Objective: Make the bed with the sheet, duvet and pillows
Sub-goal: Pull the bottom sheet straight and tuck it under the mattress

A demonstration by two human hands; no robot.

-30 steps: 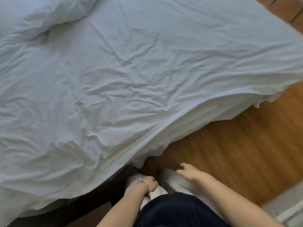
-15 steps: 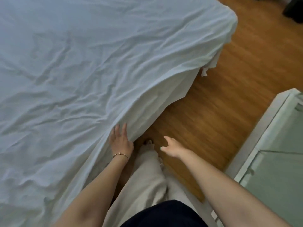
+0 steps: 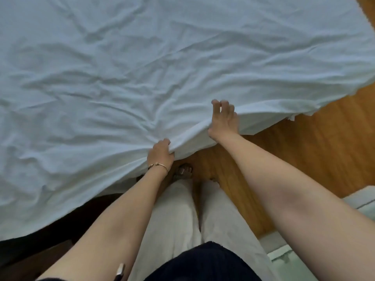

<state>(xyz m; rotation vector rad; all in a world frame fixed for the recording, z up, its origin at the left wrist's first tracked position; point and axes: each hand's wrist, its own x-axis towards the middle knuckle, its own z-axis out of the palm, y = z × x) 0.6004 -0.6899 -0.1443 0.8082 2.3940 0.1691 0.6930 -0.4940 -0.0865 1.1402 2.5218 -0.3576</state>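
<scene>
The white sheet (image 3: 142, 67) lies wrinkled across the bed, its near edge hanging over the side above the wooden floor (image 3: 304, 151). The left hand (image 3: 160, 154), a thin bracelet (image 3: 158, 166) at its wrist, grips a bunched fold of that edge. Just to the right along the same edge, the right hand (image 3: 224, 120) holds the sheet's hem, fingers curled over it.

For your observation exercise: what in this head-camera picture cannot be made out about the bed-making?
- Mattress and bed frame: covered by the sheet.
- Duvet and pillows: none in view.
- Left hand fingertips: buried in bunched sheet.
- Right hand grip: whether it pinches cloth is unclear.
</scene>
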